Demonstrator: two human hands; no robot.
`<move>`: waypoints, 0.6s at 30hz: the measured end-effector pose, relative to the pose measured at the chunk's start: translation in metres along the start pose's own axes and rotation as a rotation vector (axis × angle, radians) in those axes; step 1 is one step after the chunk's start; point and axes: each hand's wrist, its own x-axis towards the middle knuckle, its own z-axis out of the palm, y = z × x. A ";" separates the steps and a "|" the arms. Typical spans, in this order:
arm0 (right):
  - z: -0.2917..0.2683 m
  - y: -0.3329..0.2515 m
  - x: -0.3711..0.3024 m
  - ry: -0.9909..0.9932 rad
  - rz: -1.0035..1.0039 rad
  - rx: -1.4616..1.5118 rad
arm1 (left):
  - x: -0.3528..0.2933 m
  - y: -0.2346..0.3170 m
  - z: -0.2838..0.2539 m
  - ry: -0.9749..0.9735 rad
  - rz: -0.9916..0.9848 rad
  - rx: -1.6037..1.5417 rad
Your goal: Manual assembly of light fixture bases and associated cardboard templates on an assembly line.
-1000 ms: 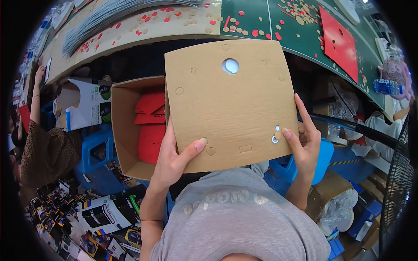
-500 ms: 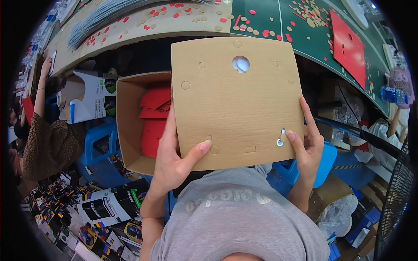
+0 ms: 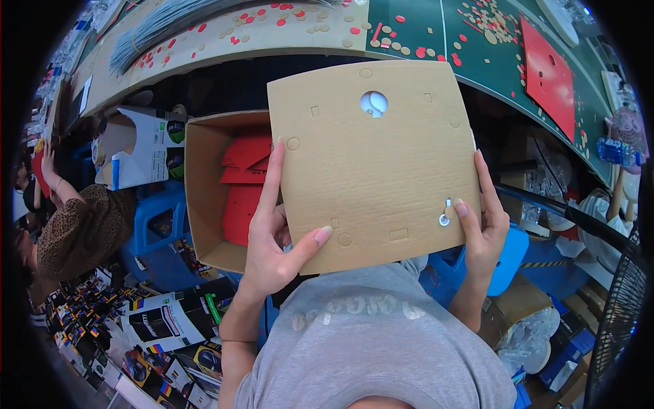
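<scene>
Between my hands is a brown cardboard sheet [image 3: 375, 163], held up in front of my body. It has one large round hole near its far edge, two small openings near my right thumb and several uncut circle and slot outlines. My left hand [image 3: 276, 245] grips the left edge, thumb on the face and a finger along the side. My right hand [image 3: 484, 228] grips the lower right edge, its thumb beside the small openings. The other fingers are partly hidden behind the sheet. Left of it, an open cardboard box [image 3: 204, 191] contains red sheets [image 3: 242, 204].
Across the far side runs a table [image 3: 334, 44] strewn with red and brown discs, with a bundle of grey wires [image 3: 163, 31] and a red sheet [image 3: 548, 78]. A blue stool [image 3: 160, 218] stands left; a black fan [image 3: 616, 313] is right. Another person [image 3: 88, 218] sits left.
The cardboard sheet has tilted slightly clockwise, its lower edge coming nearer me. My left forefinger now lies along its left edge. The person at left has lowered an arm from the table.
</scene>
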 end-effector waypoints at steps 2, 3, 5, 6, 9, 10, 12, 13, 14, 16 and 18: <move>0.000 0.000 0.001 -0.016 -0.024 -0.032 | 0.000 0.007 0.008 0.056 0.002 0.071; 0.000 -0.001 0.001 -0.001 -0.008 -0.017 | -0.001 0.007 0.011 0.060 -0.002 0.068; 0.002 -0.002 0.001 0.011 0.010 -0.004 | 0.000 0.007 0.015 0.113 -0.011 0.131; 0.003 -0.003 0.000 0.012 -0.019 -0.025 | 0.000 0.006 0.013 0.114 -0.012 0.129; 0.003 -0.003 0.002 0.034 -0.040 -0.036 | 0.000 0.003 0.009 0.057 -0.013 0.069; 0.003 -0.003 0.003 0.059 -0.030 -0.024 | 0.000 0.001 0.010 0.060 0.009 0.039; -0.011 -0.002 0.008 0.038 -0.186 -0.239 | -0.001 0.002 0.011 0.071 0.030 0.001; -0.017 -0.004 0.010 0.020 -0.342 -0.449 | 0.000 0.007 0.010 0.082 -0.035 0.014; -0.021 -0.007 0.011 0.035 -0.471 -0.525 | 0.001 0.010 0.011 0.096 -0.098 0.025; -0.018 -0.021 0.007 0.008 -0.696 -0.617 | 0.006 -0.002 0.013 0.125 -0.009 0.031; -0.011 -0.042 0.003 -0.159 -0.675 -0.772 | 0.009 -0.006 0.012 0.147 0.071 0.039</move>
